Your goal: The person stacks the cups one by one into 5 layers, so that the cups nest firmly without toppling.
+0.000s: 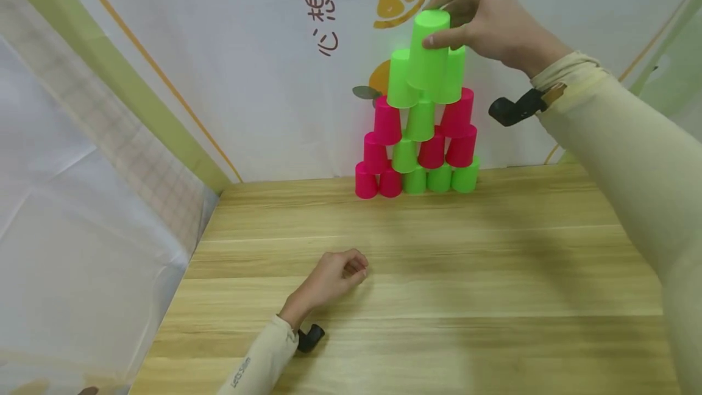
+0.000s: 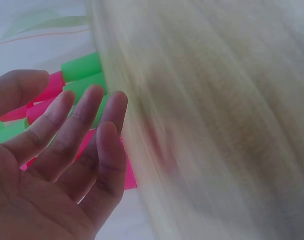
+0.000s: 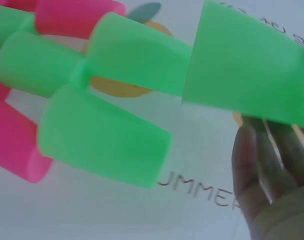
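A bright green plastic cup (image 1: 429,56) is upside down in my right hand (image 1: 490,26), pinched between thumb and fingers. It is at the top of a pyramid of upturned cups, in front of the highest row's two green cups, left (image 1: 401,81) and right (image 1: 453,78). From the right wrist view, the held cup (image 3: 249,67) is close to those two; whether it touches them I cannot tell. Lower rows mix pink cups (image 1: 387,120) with green ones (image 1: 420,119). My left hand (image 1: 329,276) holds nothing, its fingers loosely bent, low over the table in front of the pyramid.
The wood-grain table (image 1: 263,249) meets a white printed cloth backdrop (image 1: 247,78) right behind the pyramid. More hanging cloth (image 1: 82,230) covers the left side. A black wrist mount (image 1: 515,108) juts from my right sleeve near the stack's right side.
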Action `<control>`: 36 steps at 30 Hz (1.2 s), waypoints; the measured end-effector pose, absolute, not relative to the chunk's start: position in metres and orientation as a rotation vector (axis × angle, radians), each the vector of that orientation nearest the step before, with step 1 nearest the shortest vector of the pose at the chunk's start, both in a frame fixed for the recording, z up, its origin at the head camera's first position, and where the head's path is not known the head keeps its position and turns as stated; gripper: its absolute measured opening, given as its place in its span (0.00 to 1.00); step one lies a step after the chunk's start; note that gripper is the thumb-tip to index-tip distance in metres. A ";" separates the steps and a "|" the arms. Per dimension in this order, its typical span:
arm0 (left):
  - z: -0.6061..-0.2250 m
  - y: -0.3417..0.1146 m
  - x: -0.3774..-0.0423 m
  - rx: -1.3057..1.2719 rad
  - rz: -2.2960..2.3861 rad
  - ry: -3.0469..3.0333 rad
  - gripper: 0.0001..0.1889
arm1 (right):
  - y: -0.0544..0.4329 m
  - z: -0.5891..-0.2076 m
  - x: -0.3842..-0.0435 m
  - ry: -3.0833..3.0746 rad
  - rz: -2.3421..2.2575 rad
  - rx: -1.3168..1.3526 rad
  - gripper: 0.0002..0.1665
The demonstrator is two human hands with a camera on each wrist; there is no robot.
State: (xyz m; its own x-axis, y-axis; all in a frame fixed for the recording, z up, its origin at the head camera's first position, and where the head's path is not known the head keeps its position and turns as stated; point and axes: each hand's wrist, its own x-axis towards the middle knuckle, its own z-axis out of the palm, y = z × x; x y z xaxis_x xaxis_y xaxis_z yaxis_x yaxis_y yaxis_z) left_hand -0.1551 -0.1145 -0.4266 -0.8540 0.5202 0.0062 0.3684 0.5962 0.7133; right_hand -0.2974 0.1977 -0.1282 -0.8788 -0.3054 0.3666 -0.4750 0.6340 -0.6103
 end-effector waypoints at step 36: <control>-0.423 -0.112 -0.160 0.733 1.115 2.596 0.10 | 0.173 -0.111 -0.334 -2.608 0.982 0.103 0.39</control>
State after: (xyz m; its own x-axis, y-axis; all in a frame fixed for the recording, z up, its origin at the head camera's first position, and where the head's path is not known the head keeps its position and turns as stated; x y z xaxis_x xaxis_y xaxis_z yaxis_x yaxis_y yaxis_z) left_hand -0.1597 -0.1115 -0.4228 -0.8507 0.5256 -0.0066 0.3571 0.5870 0.7265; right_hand -0.3340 0.1732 -0.1114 -0.9358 0.0548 0.3482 -0.1886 0.7568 -0.6258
